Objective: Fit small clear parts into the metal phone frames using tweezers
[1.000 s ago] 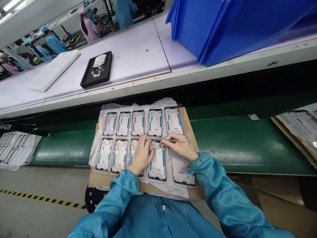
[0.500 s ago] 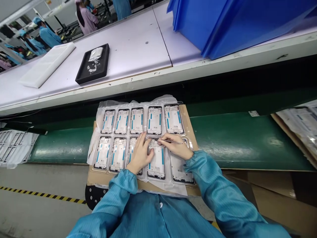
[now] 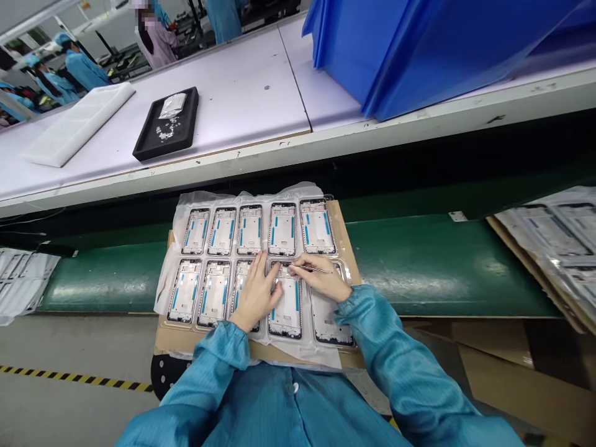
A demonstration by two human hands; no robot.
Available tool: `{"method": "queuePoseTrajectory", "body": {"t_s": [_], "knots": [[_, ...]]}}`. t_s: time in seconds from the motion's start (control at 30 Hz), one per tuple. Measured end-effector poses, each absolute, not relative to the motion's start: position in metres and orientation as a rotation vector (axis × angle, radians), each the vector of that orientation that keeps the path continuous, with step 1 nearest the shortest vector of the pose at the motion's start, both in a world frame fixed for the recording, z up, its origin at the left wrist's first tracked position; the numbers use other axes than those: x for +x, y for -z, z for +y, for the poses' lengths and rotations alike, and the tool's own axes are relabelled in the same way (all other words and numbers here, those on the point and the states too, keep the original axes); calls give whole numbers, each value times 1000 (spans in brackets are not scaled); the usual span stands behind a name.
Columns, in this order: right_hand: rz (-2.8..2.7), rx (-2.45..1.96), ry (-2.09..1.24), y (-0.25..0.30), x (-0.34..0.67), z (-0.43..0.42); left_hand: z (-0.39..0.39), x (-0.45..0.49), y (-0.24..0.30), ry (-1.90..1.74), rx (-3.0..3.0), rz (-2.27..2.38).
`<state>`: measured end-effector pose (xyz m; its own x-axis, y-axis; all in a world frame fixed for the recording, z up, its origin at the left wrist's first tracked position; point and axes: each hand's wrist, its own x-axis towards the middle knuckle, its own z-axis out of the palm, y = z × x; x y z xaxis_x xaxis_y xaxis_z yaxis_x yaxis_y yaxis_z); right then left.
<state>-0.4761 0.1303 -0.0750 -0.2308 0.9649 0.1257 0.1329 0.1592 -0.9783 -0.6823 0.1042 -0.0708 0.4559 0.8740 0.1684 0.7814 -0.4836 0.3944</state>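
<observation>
The plastic tray is sliding left in view, left hand is pressing flat on a phone frame, right hand is pinching tweezers, hands close together.

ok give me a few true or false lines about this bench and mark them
The right hand holds tweezers. True.
The left hand grips a screwdriver. False: it holds nothing and lies on the phone frames.
The frames lie in two rows in a clear plastic tray. True.
The blue bin sits on the green belt. False: it sits on the white bench.
A black tray on the bench holds a small bag. True.
</observation>
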Motion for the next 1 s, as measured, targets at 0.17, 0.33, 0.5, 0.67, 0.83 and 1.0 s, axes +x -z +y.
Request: {"method": "queuePoseTrajectory", "body": {"t_s": [0.17,0.33,0.5,0.67,0.83,1.0], "knots": [[-1522,-1126,-1172,74,-477,130,104,-676,68,-409,2516,1483],[-1204,-1175,-1299,71,-470,132,104,-665,58,-227,2581,1570],[-1181,-1176,-1265,67,-461,134,108,-662,51,-176,2632,1601],[-1052,-1099,-1226,60,-452,133,109,-659,54,-183,2622,1633],[-1003,-1101,-1169,36,-442,120,116,-667,34,-126,2617,1549],[-923,-1156,-1115,17,-435,88,208,-741,-71,-831,2590,1719]]}}
